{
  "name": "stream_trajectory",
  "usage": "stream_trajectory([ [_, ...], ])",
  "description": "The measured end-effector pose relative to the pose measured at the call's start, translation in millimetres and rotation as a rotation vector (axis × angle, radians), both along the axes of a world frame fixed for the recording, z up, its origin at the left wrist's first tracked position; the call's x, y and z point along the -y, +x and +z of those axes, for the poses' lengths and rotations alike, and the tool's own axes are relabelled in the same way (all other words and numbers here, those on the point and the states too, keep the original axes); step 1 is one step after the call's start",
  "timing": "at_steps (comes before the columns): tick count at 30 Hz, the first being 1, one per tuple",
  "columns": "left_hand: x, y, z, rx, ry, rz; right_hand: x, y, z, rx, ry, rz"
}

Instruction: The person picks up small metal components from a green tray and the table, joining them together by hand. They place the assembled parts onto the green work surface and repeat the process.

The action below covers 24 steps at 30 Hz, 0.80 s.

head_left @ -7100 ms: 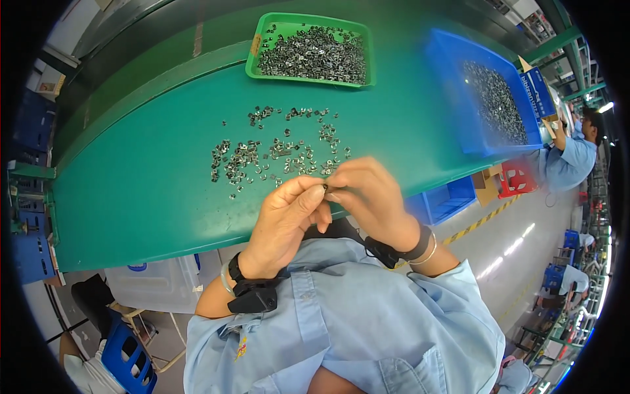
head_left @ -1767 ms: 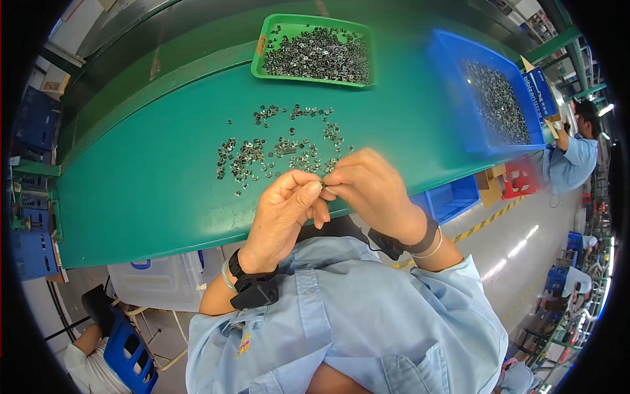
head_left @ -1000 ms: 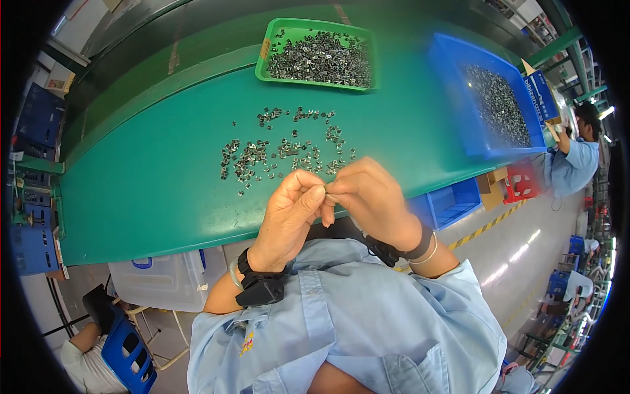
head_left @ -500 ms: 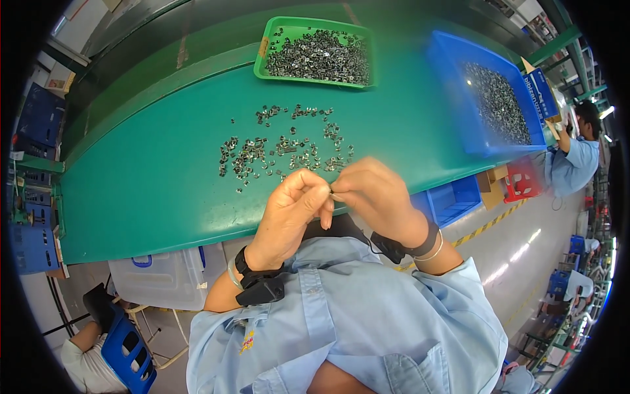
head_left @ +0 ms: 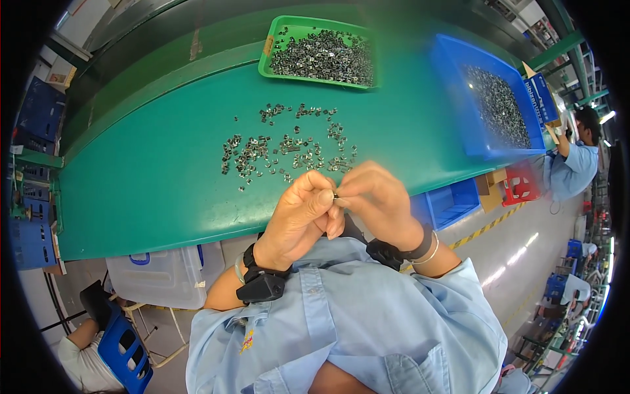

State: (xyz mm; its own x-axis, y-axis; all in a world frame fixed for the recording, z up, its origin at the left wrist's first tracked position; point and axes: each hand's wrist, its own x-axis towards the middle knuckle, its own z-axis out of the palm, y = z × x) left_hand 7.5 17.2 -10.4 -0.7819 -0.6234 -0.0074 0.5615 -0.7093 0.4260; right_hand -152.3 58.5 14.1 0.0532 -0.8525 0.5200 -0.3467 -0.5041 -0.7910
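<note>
Between the fingertips of both hands is a small dark metallic part (head_left: 335, 196), too tiny to make out in full. My left hand (head_left: 304, 211) pinches it between thumb and forefinger. From the other side my right hand (head_left: 379, 198), slightly blurred, grips it with closed fingertips. Both hands hover at the table's near edge. Just beyond them, loose small black-and-silver parts (head_left: 251, 150) lie in several clusters on the green tabletop (head_left: 151, 171). A green tray (head_left: 264, 64) heaped with similar parts stands at the far side.
At the right of the table stands a blue bin (head_left: 470, 125) full of small parts. Below the edge are another blue bin (head_left: 453, 205), a red stool (head_left: 520, 185) and a clear plastic box (head_left: 157, 279). A co-worker (head_left: 574, 157) is at the far right; another person sits lower left.
Both hands stay together at the table edge, the left turned a little so more of its palm shows. The small part is more visible between the fingertips. The view has shifted slightly.
</note>
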Motion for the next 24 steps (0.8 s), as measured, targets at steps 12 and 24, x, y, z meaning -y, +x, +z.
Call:
stream_trajectory([
  [12,4.2,6.5,13.5,0.212,-0.078,0.039,4.8,1.0,-4.8,0.088,0.089,0.015],
  [24,9.0,7.3,14.1,0.271,-0.141,0.036,30.9,-19.5,9.2,0.151,0.326,0.038],
])
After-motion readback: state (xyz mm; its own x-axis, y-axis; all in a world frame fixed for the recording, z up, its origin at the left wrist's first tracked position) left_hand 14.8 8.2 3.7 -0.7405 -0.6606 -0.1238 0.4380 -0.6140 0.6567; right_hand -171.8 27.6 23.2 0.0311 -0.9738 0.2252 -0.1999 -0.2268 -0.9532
